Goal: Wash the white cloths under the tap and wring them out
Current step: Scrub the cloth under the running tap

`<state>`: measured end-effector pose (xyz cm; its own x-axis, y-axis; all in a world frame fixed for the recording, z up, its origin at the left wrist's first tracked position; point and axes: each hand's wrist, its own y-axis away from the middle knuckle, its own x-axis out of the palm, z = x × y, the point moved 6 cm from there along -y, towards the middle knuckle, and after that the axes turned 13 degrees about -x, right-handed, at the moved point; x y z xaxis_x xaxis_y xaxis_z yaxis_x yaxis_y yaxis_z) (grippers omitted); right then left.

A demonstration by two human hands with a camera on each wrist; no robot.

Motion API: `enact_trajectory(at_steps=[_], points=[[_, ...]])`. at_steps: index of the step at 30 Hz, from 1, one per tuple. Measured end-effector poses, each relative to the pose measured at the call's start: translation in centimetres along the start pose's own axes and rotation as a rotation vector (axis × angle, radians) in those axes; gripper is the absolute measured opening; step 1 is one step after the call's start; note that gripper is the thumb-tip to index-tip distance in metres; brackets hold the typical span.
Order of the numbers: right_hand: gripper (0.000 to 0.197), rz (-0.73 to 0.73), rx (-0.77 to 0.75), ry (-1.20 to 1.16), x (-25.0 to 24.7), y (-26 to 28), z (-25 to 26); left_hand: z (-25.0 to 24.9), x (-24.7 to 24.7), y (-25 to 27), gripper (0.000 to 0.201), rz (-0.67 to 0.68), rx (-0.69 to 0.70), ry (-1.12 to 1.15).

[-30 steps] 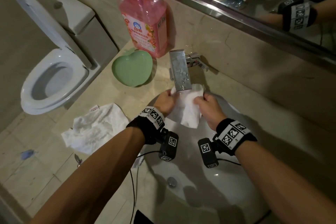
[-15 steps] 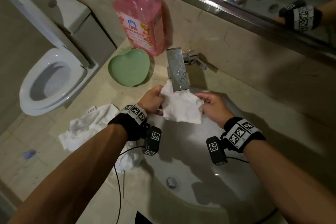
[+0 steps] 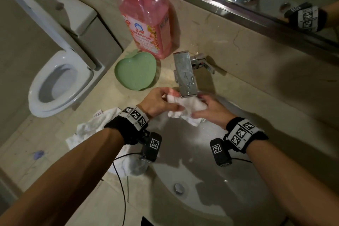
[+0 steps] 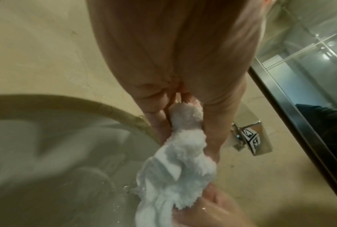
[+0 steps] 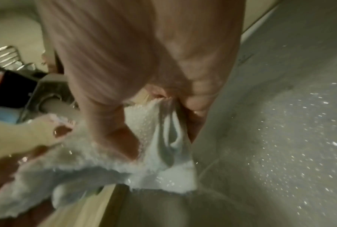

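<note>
**Both hands on one cloth under the tap**

A bunched, wet white terry cloth point(image 3: 185, 108) sits just below the square chrome tap spout point(image 3: 185, 75), over the pale oval basin point(image 3: 238, 189). The left hand point(image 3: 157, 102) pinches its 9 o'clock end, fingers point(image 4: 159, 122) curled round the fabric; the right hand point(image 3: 211, 110) grips the 3 o'clock end likewise. A second crumpled white cloth point(image 3: 95, 126) lies on the beige stone bench point(image 3: 82, 180) at 8 o'clock from the tap. At 10 o'clock stand a green apple-shaped dish point(image 3: 135, 71) and a pink pump bottle point(image 3: 146, 22).
</note>
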<state>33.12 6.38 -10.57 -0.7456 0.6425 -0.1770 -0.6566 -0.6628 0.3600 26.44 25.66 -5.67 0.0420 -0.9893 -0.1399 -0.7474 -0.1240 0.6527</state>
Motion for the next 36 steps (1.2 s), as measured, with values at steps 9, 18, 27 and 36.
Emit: enact_trajectory(at_steps=[9,18,27,36], points=[[0.036,-0.086,-0.134,0.455,-1.0,-1.2,3.2,-0.6,1.4,-1.4,0.075,-0.021,-0.189,-0.551],[0.04,-0.063,-0.108,0.334,-3.8,0.4,2.7,-1.0,5.7,-4.3,0.049,0.009,-0.031,-0.633],[0.091,0.218,0.106,0.072,2.2,-0.9,1.7,-2.1,3.4,-0.7,0.077,-0.135,0.209,-0.953],[0.031,0.139,-0.271,0.504,3.2,-2.2,5.4,-0.2,1.3,-1.0,0.099,-0.04,-0.094,-1.021]])
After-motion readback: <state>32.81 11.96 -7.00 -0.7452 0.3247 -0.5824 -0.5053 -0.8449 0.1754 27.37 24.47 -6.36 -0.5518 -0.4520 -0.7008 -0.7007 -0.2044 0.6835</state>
